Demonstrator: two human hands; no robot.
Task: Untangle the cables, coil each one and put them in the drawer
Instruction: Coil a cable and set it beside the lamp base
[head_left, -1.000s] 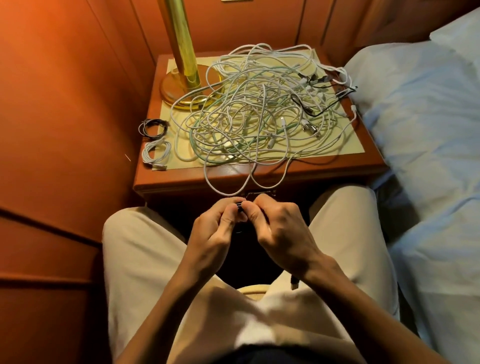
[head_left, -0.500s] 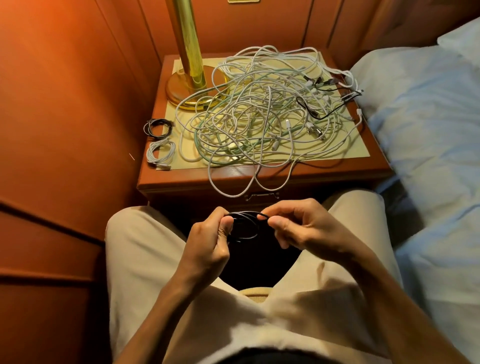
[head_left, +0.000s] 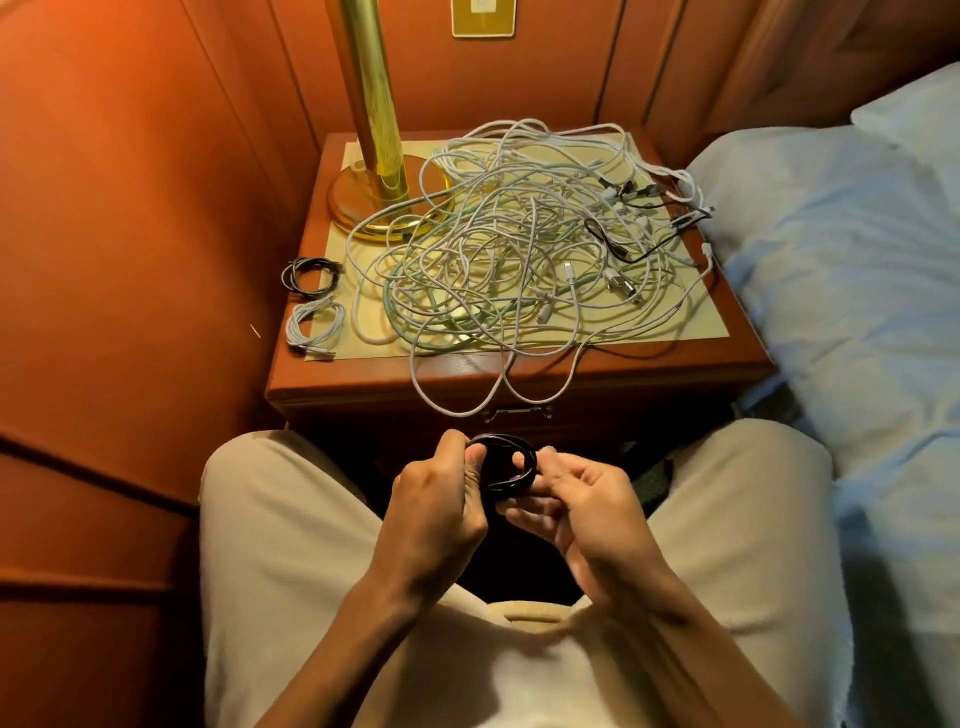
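— What was in hand at that moment?

— A black cable (head_left: 506, 467), wound into a small coil and held over the lap, in front of the nightstand (head_left: 519, 374). The left hand (head_left: 436, 499) pinched the coil's left side between thumb and curled fingers; the right hand (head_left: 582, 499) had its fingers curled round the right side.

— And the others?

— Two finished coils, I judged: a black coil (head_left: 310, 273) and a white coil (head_left: 315, 325), lying at the nightstand's left edge near its front corner. The big tangle (head_left: 524, 254) of white, greenish and black cables covered most of the top, from the brass lamp (head_left: 382, 171) at the back left across to the right edge, with loops hanging over the front edge.

— The drawer?

— Only the drawer handle (head_left: 517, 414) showed, under the front edge. It looked closed, and nothing appeared to be stowed.

— So how far along?

— Early, I'd say. Two coiled, a third nearly coiled, the bulk untouched, and all of it still to go into the drawer.
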